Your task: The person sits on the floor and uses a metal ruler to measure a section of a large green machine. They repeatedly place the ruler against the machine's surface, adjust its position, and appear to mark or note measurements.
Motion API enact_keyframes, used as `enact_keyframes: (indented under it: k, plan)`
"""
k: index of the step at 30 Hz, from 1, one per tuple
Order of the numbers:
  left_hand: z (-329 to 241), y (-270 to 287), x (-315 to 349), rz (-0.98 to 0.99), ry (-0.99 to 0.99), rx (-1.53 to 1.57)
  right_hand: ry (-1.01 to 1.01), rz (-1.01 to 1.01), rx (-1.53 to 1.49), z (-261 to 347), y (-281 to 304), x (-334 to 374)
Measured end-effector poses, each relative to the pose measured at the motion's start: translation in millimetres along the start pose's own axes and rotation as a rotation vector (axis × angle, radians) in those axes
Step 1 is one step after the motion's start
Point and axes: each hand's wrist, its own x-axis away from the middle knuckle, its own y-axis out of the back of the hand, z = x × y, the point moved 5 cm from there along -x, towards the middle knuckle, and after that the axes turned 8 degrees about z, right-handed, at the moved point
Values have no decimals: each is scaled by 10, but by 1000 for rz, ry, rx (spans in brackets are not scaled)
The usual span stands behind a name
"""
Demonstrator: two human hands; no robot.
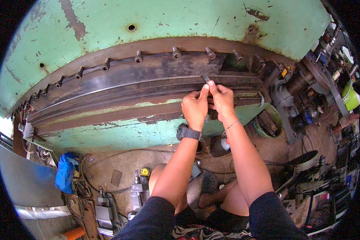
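Note:
A narrow strip of metal [205, 78] sticks out past my fingertips, its far end at the dark blade of a large green bending press. My left hand [195, 107], with a black watch on its wrist, pinches the strip from the left. Close against it, my right hand [223, 99] pinches the same strip, thumb beside thumb. Both hands are just in front of the slotted lower die [148, 89]. Above it runs the upper blade [124, 74], under a row of clamp bolts [176, 53]. The part of the strip inside my fingers is hidden.
A blue bag [67, 173] hangs at the left beside a metal sheet [24, 164]. Below lie a yellow tape measure [145, 172], machined steel blocks [137, 192] and cables. A green bucket [268, 122] stands right of the press; cluttered machinery and a black pan [304, 161] fill the right side.

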Motion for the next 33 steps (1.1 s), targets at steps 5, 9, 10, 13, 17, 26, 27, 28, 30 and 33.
enact_keyframes:
  k: [5, 9, 10, 13, 17, 26, 27, 28, 30, 33]
  plan:
    - [48, -8, -49, 9, 16, 4, -54, -8, 5, -52, 12, -35]
    - [91, 6, -103, -25, 22, -128, -49, -32, 122, 38, -3, -30]
    - [79, -7, -108, -46, 16, -154, -26, -48, 153, 38, 1, -81]
    - [65, -22, -137, -36, 36, -183, -92, -56, 156, 16, 0, -85]
    - [74, 19, -176, -28, 69, -193, -179, -4, 88, 201, -51, 24]
    - [-1, -27, -111, 19, 104, -243, -69, -61, 178, 14, 112, -18]
    - [19, -27, -109, 24, 125, -247, -54, -50, 170, -22, 99, -47]
    - [37, -27, -109, -8, 106, -229, -42, -65, 203, -47, 106, -83]
    - [44, -26, -96, -69, 66, -195, -17, -97, 268, -58, 110, -146]
    - [36, -30, -135, -81, 70, -252, 5, -109, 320, -15, 102, -168]
